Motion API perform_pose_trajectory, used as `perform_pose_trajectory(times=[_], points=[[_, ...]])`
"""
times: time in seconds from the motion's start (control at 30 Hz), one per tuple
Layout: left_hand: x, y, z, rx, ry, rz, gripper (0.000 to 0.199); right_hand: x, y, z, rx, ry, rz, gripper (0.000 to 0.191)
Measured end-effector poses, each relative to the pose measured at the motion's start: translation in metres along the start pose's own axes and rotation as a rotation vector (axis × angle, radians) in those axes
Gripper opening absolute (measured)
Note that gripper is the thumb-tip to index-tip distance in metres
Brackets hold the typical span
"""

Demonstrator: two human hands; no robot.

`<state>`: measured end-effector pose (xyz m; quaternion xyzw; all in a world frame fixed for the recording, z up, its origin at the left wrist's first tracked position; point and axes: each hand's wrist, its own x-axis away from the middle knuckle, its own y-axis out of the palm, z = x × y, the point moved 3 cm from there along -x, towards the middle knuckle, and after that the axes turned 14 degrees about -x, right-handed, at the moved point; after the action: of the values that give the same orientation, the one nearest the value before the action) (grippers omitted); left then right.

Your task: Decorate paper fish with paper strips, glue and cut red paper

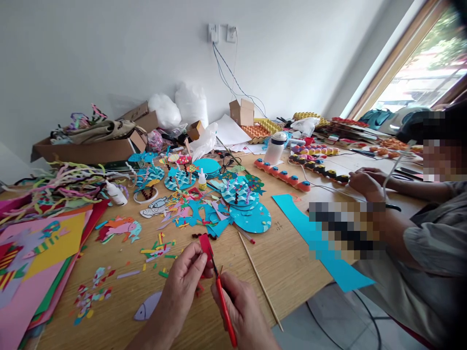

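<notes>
Head view: no brand or printed label can be read; only a small pencilled mark, too small to make out, is seen on the worktop beside the blue paper discs. A small red piece of craft paper is pinched between thumb and fingers of the left hand, held upright just above the near edge of the pale wood-grain worktop. Red-handled scissors are gripped in the closed right hand; their long axis runs from the handle at the lower right up and leftward, the dark blades pointing at the red paper and touching its lower edge. A thin wooden skewer lies just to the right of the hands, slanting from upper left to lower right. A flat lilac paper fish lies beside the left wrist, with small multicoloured paper scraps scattered further left. A small white glue bottle with a yellow label stands among scalloped blue discs. Pink, yellow and red sheets are stacked at the left edge. Another person's hands rest on the worktop at the right, well apart.
</notes>
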<state>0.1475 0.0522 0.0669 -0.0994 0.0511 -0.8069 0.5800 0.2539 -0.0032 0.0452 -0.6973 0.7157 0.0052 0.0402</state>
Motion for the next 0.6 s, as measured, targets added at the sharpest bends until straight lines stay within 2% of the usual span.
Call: perform_pose_trajectory(times=[0.27,0.6], points=[[-0.0001,0.0009,0.0004,0.011,0.009,-0.044,0.020,0.0008,0.0004,-0.0023,-0.058,0.075,-0.023,0.039],[0.0008,0.0076,0.0018,0.030,0.024,-0.086,0.020,-0.0002,-0.0023,-0.0015,-0.093,0.035,-0.005,0.041]])
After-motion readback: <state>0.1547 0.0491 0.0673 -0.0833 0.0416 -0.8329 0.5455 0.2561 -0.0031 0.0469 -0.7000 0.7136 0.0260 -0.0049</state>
